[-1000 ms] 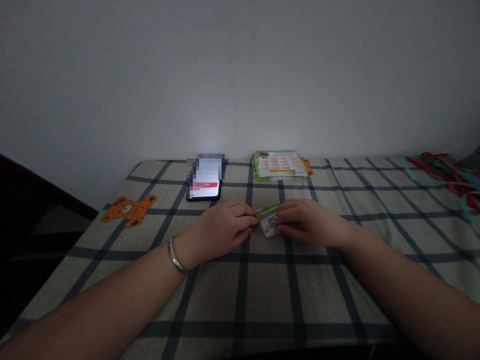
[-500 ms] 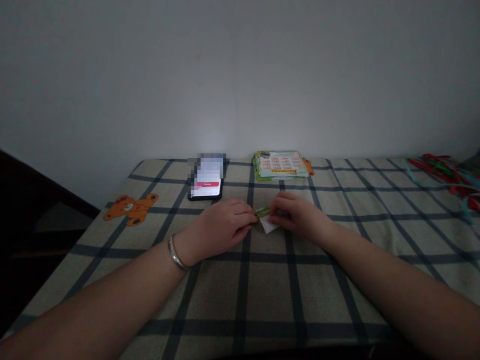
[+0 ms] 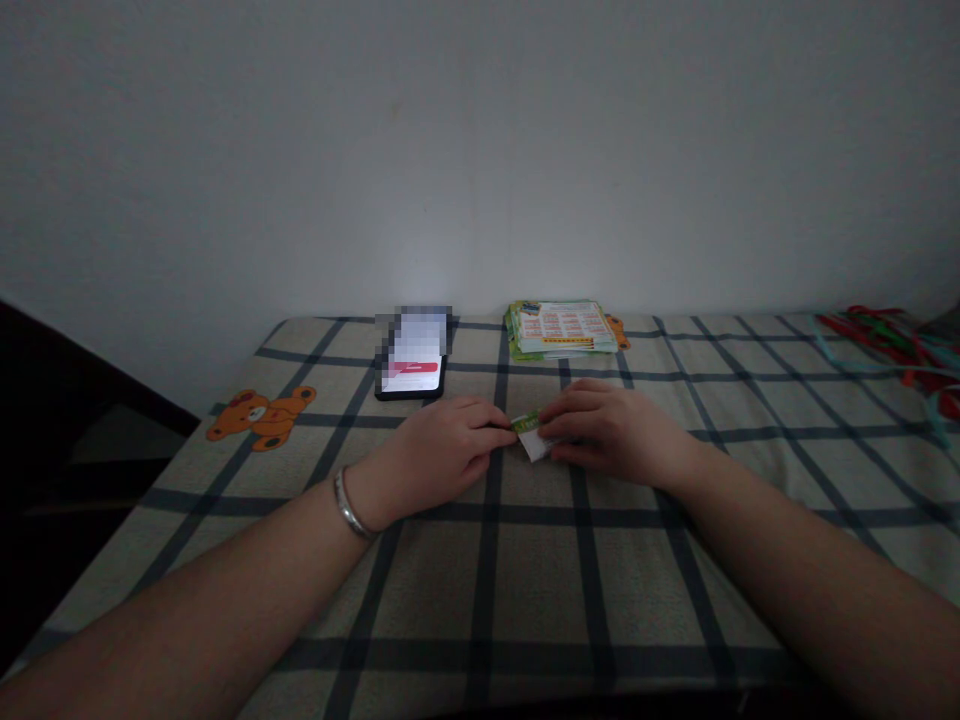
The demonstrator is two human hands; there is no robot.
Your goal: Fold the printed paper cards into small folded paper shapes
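Note:
A small folded paper (image 3: 532, 442), white with a green printed edge, lies low over the checked tablecloth between my two hands. The fingertips of my left hand (image 3: 448, 452), which has a silver bangle at the wrist, are closed on the paper's left corner. From the right, the fingers of my right hand (image 3: 619, 432) press together over its other end and hide that part. Behind the hands is a stack of printed sheets (image 3: 566, 328), with a calendar-like grid of red print on the top one.
A phone (image 3: 412, 375) with a lit screen, partly blurred out, lies at the back left. Orange teddy bears (image 3: 262, 417) decorate the tablecloth (image 3: 420, 610). Red, green and pale blue ribbons (image 3: 892, 345) lie in a tangle at the far right. A pale wall (image 3: 480, 150) rises behind the table.
My right hand has shifted slightly right and flattened, its fingers straighter over the paper. My left hand keeps nearly the same place at the left corner.

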